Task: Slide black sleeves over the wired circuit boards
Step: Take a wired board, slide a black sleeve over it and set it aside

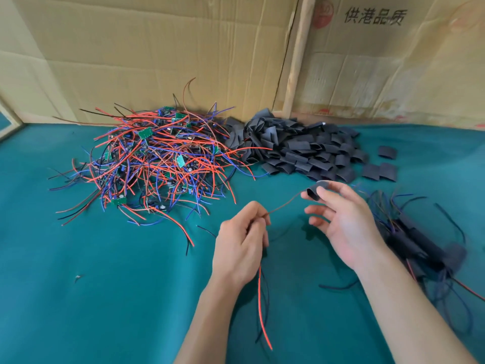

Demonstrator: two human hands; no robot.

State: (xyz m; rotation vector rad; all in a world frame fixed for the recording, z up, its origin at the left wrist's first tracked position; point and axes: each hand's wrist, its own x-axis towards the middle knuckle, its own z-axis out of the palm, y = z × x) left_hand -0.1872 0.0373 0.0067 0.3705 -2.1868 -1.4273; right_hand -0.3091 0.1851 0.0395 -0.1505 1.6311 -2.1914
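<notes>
My left hand (242, 245) grips a wired circuit board; the board itself is hidden inside my fist. Red and dark wires (262, 306) hang from below the fist, and a thin wire (284, 203) runs up and right from it. My right hand (341, 222) pinches a black sleeve (315, 189) between thumb and fingertip, its open end facing that wire's tip. A tangled pile of wired boards (154, 158) lies at the back left. A heap of black sleeves (299, 148) lies at the back centre.
A pile of sleeved boards with wires (420, 243) lies at the right beside my right forearm. Green cloth (105, 298) covers the table. Cardboard sheets (170, 48) stand along the back. A few loose sleeves (380, 169) lie right of the heap.
</notes>
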